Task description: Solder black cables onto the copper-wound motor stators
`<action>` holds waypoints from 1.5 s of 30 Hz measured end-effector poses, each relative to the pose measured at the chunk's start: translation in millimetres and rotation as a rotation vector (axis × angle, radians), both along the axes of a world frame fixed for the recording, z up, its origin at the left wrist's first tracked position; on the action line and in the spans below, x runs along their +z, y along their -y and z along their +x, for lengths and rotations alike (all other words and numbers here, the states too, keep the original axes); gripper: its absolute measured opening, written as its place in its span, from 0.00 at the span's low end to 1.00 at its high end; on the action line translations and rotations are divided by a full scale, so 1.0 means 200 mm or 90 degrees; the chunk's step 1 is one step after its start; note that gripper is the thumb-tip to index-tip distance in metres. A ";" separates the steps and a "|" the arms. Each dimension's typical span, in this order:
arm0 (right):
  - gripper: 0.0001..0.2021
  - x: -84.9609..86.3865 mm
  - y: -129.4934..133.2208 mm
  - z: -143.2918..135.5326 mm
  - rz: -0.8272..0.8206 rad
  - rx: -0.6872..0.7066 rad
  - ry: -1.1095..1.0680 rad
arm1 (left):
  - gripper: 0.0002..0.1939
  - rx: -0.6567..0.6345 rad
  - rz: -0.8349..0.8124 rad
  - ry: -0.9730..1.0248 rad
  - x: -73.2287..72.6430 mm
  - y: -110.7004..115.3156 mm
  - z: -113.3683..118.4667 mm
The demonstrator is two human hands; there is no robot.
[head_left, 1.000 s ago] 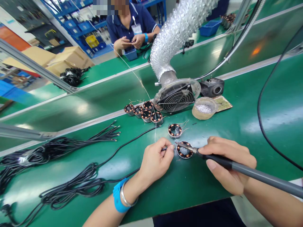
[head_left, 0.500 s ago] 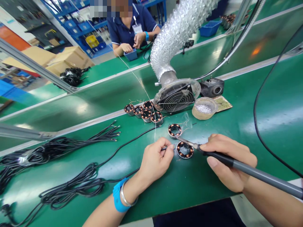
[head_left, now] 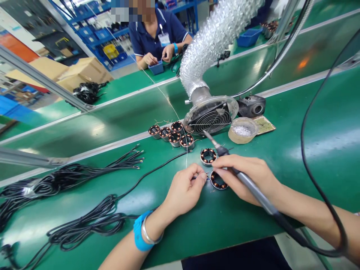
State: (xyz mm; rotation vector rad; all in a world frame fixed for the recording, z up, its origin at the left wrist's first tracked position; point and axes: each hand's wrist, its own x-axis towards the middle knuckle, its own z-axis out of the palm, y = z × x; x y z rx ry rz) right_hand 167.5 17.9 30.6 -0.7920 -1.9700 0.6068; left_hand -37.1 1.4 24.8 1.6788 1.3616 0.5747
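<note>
1. Our left hand (head_left: 184, 189) keeps a narrow grip, pinching a black cable (head_left: 194, 177) near its end, with thin leads (head_left: 207, 174) poking past the fingertips. If the pinch slackens, those leads could twist or slip out of line.
2. Our right hand (head_left: 249, 178) holds what looks like a soldering iron (head_left: 250, 187), its thumb and forefinger drawn together above the nearest copper-wound ring (head_left: 215, 183). Whether they also pinch a fine wire, we cannot tell. With those fingertips lowered to the ring, the iron could swivel in the grip.
3. Behind the handle, a dark cord (head_left: 307, 150) loops past our right forearm (head_left: 317, 217); a snag there could jerk the tip.
4. That nearest ring lies on the green surface (head_left: 197, 228), just beyond our left fingertips and partly covered by the right ones. We see nothing clamping it, so a nudge could slide it away from the leads.
5. Just beyond sits a second ring (head_left: 208, 162), with the iron's tip (head_left: 207, 134) pointing away past it. If the tip is hot, a careless dip could scorch the windings.
6. Farther up, a pale strand (head_left: 184, 135) runs down towards our left hand; a sideways sweep of the iron could catch it.
7. Beside the fan hood (head_left: 209, 122), five more rings (head_left: 174, 139) crowd together, and their loose wire tails could tangle if bumped.
</note>
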 end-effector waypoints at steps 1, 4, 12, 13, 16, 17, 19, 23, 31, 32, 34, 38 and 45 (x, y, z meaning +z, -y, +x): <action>0.11 0.00 -0.02 -0.02 0.009 0.024 0.024 | 0.11 -0.010 -0.009 0.016 0.00 0.00 -0.01; 0.14 -0.03 -0.06 -0.07 0.016 0.086 0.068 | 0.12 -0.031 -0.022 0.054 -0.02 -0.02 -0.02; 0.10 -0.05 -0.03 -0.07 0.078 0.046 0.014 | 0.12 -0.063 -0.051 0.076 0.01 -0.02 -0.04; 0.09 -0.05 -0.02 -0.06 0.074 0.040 0.017 | 0.13 -0.058 -0.075 0.098 0.02 -0.02 -0.04; 0.11 -0.06 -0.01 -0.07 0.072 0.044 0.021 | 0.18 -0.019 -0.172 0.200 -0.01 -0.03 -0.03; 0.12 -0.07 0.00 -0.07 0.074 0.045 0.020 | 0.20 -0.002 -0.201 0.229 -0.02 -0.03 -0.03; 0.13 -0.08 0.00 -0.07 0.077 0.045 0.015 | 0.23 0.031 -0.248 0.270 -0.04 -0.02 -0.02; 0.14 -0.08 0.00 -0.06 0.062 0.053 0.002 | 0.23 0.074 -0.331 0.325 -0.03 -0.01 0.00; 0.13 -0.10 0.01 -0.07 0.097 0.030 -0.001 | 0.21 0.102 -0.478 0.391 -0.02 -0.01 0.00; 0.13 -0.11 0.01 -0.08 0.128 0.007 0.003 | 0.21 0.104 -0.494 0.399 -0.02 -0.01 0.00; 0.11 -0.13 0.02 -0.09 0.180 -0.036 0.012 | 0.20 0.114 -0.504 0.415 -0.03 -0.01 0.00; 0.12 -0.16 0.02 -0.10 0.151 -0.034 -0.010 | 0.20 0.153 -0.469 0.428 -0.04 0.00 0.02; 0.14 -0.18 0.02 -0.09 0.052 -0.014 -0.012 | 0.20 0.196 -0.386 0.412 -0.05 0.03 0.03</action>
